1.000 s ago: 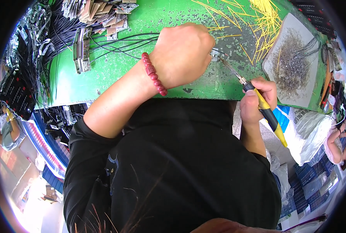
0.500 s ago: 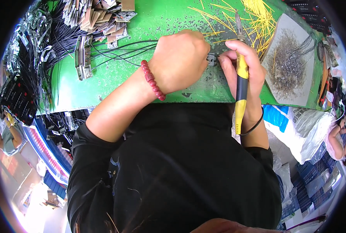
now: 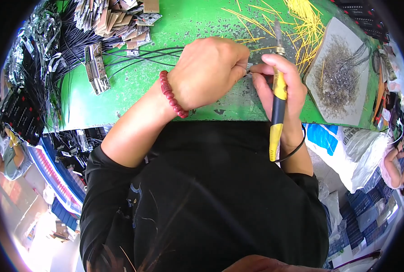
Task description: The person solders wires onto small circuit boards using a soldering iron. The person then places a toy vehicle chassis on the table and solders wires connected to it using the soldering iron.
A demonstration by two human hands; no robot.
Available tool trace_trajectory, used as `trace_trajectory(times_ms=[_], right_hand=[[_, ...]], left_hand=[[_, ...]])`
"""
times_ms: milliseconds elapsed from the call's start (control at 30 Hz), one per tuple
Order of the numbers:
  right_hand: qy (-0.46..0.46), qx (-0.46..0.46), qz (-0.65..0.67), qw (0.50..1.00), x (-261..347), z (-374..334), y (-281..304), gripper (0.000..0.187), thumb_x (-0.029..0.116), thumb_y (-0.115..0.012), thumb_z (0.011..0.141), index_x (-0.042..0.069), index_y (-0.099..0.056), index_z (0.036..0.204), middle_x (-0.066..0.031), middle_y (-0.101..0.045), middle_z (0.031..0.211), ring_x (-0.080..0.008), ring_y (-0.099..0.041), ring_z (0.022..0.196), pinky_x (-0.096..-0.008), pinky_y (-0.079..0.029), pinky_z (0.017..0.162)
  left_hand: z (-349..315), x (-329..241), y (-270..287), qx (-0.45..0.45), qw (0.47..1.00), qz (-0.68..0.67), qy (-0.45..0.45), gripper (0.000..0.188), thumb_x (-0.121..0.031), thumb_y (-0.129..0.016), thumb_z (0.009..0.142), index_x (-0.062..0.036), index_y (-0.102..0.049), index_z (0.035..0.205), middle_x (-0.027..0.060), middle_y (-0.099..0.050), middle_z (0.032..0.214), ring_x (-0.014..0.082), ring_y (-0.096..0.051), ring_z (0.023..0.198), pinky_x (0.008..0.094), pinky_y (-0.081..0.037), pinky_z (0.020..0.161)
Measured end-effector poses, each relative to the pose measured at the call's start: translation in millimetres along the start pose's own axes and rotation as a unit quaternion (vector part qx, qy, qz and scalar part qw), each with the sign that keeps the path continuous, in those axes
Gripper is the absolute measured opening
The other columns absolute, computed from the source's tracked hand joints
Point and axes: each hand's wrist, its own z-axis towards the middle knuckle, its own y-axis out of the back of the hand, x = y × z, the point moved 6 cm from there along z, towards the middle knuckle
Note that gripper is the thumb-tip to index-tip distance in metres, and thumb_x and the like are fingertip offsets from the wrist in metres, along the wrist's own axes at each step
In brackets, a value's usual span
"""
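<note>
Two hands meet over the green bench [image 3: 120,104], close together near its front edge. Your left hand [image 3: 206,72], with a red bead bracelet [image 3: 172,94] at the wrist, is curled into a loose fist and pinches something very small at its fingertips; only a glint of metal shows there, and you cannot tell from this view just what the small part [image 3: 249,69] is. Your right hand [image 3: 281,88] is wrapped around a soldering iron [image 3: 278,95] with a yellow and dark handle, held upright along the palm so its thin metal tip points away from you, while the thumb and forefinger reach in to touch the same small part. So both hands are shut, one on the part, one on the iron. The part looks light, stiff and easy to drop, so it is probably best taken by its edges with the fingertips, not squeezed. The iron is likely light too, but its tip may be hot: keep hold on the handle, well back from the metal. A thin black cord [image 3: 292,152] loops at your right wrist. Far left lie bundles of black wires [image 3: 134,56] and a heap of little boards [image 3: 116,20]; far right are yellow wire pieces [image 3: 301,18] and a grey tray [image 3: 342,77] of tiny metal bits.
</note>
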Motion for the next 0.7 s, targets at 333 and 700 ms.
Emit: trace_trajectory(times_ms=[333,700], right_hand=[[-0.015,-0.026,0.031,0.999,-3.4,-8.5,5.8,0.041,-0.015,-0.066,0.075,0.004,-0.061,0.111,-0.0097,-0.067,0.087,-0.0136,-0.067,0.074,-0.0245,-0.052,0.065],[-0.099,0.023,0.024,0.995,-7.1,-2.3,-0.1,0.043,-0.015,-0.065,0.074,0.004,-0.061,0.112,-0.0045,-0.063,0.076,-0.0080,-0.060,0.065,-0.0208,-0.046,0.057]], left_hand=[[-4.3,-0.7,-3.2,-0.034,0.999,0.013,-0.018,0.009,-0.009,-0.063,0.077,-0.0015,-0.060,0.081,0.0137,-0.061,0.076,0.0342,-0.060,0.074,0.0405,-0.047,0.065],[-6.5,-0.4,-4.0,-0.027,0.999,0.000,-0.017,0.010,-0.008,-0.066,0.076,-0.0015,-0.059,0.079,0.0114,-0.061,0.077,0.0321,-0.060,0.076,0.0392,-0.048,0.067]])
